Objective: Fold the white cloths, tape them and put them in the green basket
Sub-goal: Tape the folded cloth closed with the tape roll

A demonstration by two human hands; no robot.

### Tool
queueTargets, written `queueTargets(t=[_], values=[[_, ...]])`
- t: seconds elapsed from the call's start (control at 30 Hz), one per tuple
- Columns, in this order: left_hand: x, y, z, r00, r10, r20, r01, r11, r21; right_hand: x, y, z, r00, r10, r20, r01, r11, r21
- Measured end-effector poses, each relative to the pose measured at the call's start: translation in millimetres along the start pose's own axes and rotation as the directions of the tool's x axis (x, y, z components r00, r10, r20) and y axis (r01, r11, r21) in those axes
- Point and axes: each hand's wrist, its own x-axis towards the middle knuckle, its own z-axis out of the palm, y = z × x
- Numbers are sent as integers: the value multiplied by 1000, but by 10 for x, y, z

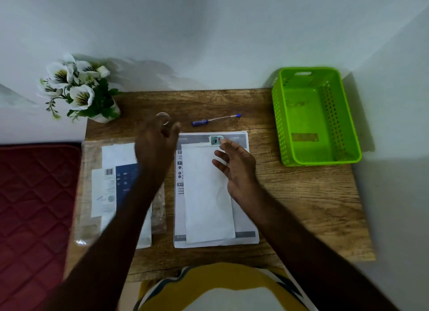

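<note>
Head view of a wooden table (290, 206). A white cloth (206, 194), folded to a long strip, lies on a printed sheet (241, 139) at table centre; the green basket (343, 115), holding no cloth, stands well apart at the far right corner. The left hand (157, 141) reaches toward a roll of clear tape (163, 118) and its fingertips appear to touch it, though whether it grips the roll cannot be told. The right hand (236, 167) hovers above the cloth's upper end, fingers spread, holding nothing. Risks, as judgements: unweighted, the fold may spring apart before tape reaches it; tape could catch the printed sheet as well as the cloth; a sweeping forearm could shift the clear packet (97, 183) at left or roll the blue pen (216, 120). Writing: a barcode shows on the packet's label; the remaining print is too blurred to read.
</note>
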Motion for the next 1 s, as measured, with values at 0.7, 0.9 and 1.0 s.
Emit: queueTargets(t=[0.7,0.9,1.0], values=[[-583,299,251,919,-197,341,376,695,-613,-199,94,34,995,42,91,-45,999,31],[-593,280,239,903,-191,386,407,668,-623,-154,144,26,998,-48,33,51,994,-99],[-597,273,243,896,-179,406,415,662,-624,-129,157,15,995,-100,29,103,984,-143]])
